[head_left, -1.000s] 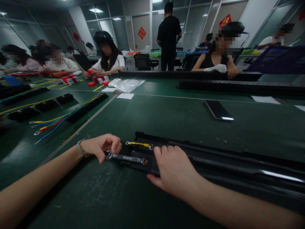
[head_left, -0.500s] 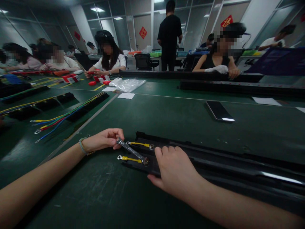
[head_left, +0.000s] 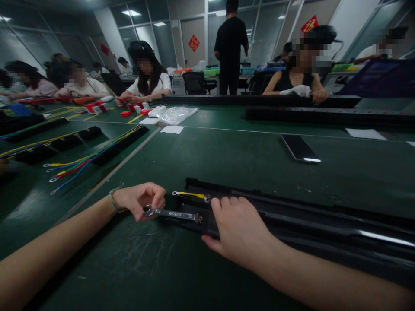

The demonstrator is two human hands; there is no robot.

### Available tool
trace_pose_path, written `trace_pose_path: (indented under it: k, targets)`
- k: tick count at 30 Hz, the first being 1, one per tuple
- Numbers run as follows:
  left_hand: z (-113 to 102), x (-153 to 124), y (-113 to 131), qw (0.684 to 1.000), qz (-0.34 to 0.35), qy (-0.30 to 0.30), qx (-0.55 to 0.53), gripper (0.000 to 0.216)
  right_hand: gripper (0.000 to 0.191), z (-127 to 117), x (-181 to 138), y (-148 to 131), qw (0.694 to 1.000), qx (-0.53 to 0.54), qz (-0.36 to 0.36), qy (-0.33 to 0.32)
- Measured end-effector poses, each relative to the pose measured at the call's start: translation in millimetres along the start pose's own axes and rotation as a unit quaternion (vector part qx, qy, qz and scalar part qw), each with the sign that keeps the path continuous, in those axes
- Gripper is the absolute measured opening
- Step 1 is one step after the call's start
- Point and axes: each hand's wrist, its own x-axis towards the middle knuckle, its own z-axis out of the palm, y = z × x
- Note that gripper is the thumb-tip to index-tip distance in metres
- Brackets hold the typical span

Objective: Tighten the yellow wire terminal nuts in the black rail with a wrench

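Note:
My left hand (head_left: 139, 200) is closed on the free end of a small metal wrench (head_left: 173, 214). The wrench's other end sits on a fastener at the left end of a long black housing (head_left: 292, 216) that lies across the green table (head_left: 227, 160). My right hand (head_left: 238, 231) presses down on the housing just right of the wrench, fingers curled over its top. A short yellow wire (head_left: 191, 195) with ring terminals lies on the housing behind the wrench.
A black phone (head_left: 300, 149) lies on the table beyond the housing. Coloured wires (head_left: 74, 166) and black strips lie at the left. More long black housings (head_left: 324, 114) cross the far side, where several people sit working and one stands.
My left hand swung the wrench handle up and away, then back down toward me to about where it was a second ago. A second yellow wire seen half a second ago is hidden again.

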Motion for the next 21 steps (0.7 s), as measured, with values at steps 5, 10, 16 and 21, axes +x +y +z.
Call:
trace_pose_path:
  k: [5, 10, 16, 21]
  targets:
    - [-1.5, 0.2, 2.2, 1.0, -0.005, 0.005, 0.004, 0.029, 0.047, -0.9, 0.1, -0.1, 1.0, 0.0, 0.003, -0.009]
    - [-3.8, 4.8, 7.0, 0.996, 0.032, 0.089, -0.002, 0.021, 0.045, 1.6, 0.1, 0.2, 1.0, 0.002, 0.004, 0.002]
    - [-4.1, 8.4, 4.6, 0.988, 0.05, 0.143, -0.019, 0.015, 0.047, 1.0, 0.8, 0.1, 1.0, 0.004, 0.003, -0.005]
    - [-1.6, 7.9, 5.9, 0.989, 0.056, 0.134, -0.016, 0.017, 0.047, 0.8, -0.1, -0.1, 1.0, 0.003, 0.001, 0.004]
